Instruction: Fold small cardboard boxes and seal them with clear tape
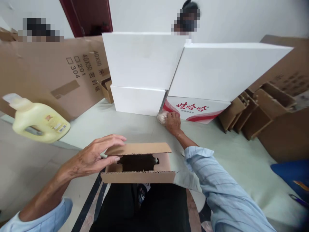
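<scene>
In front of me stands a small brown cardboard box (138, 178) with its top flaps raised and a dark inside. My left hand (94, 156) grips its left end, thumb at the opening and fingers over the far flap (142, 148). Farther off, my right hand (173, 123) is closed around a crumpled bundle in clear plastic (162, 117); what is inside cannot be made out. That hand is right by the lower edge of a white carton with red lettering (198, 109), beside a plain white box (138, 100).
Two larger white boxes, left (145, 61) and right (229, 71), stand on top. A yellow detergent bottle (41, 122) is at the left edge. A big brown carton (60, 71) stands behind it. Folded cardboard boxes (260, 109) sit at right. Two people are beyond.
</scene>
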The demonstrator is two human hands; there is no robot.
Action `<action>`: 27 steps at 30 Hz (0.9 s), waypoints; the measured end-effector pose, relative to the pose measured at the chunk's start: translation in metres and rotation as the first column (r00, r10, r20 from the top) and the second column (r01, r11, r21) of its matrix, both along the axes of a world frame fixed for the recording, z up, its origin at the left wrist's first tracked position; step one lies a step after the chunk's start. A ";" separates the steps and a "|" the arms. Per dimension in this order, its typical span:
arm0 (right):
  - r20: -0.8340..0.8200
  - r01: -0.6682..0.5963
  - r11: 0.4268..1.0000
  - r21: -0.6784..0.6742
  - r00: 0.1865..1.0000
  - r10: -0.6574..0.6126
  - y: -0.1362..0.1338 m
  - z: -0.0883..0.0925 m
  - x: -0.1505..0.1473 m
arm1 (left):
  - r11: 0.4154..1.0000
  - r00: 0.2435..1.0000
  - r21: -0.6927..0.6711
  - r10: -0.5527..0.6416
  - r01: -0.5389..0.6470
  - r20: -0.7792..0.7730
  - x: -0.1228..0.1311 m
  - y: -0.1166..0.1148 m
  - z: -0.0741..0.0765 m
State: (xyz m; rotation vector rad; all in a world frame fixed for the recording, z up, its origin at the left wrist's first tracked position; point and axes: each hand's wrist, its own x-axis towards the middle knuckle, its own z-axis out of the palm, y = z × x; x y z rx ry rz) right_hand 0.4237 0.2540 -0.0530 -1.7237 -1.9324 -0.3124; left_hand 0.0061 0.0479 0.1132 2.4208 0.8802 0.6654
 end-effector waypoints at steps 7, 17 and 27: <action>-0.165 -0.044 0.998 0.048 0.985 0.052 -0.060 0.072 -0.014 | 0.965 0.974 0.246 0.040 -0.096 0.224 -0.005 -0.010 -0.030; -0.184 -0.641 0.764 -0.073 0.762 0.621 -0.243 0.162 -0.058 | 0.991 0.962 0.127 0.004 0.032 -0.273 -0.002 -0.014 0.004; 0.059 -0.609 0.715 -0.343 0.746 0.664 -0.276 0.177 -0.079 | 0.992 0.897 0.044 -0.090 0.121 -0.432 0.010 0.001 0.020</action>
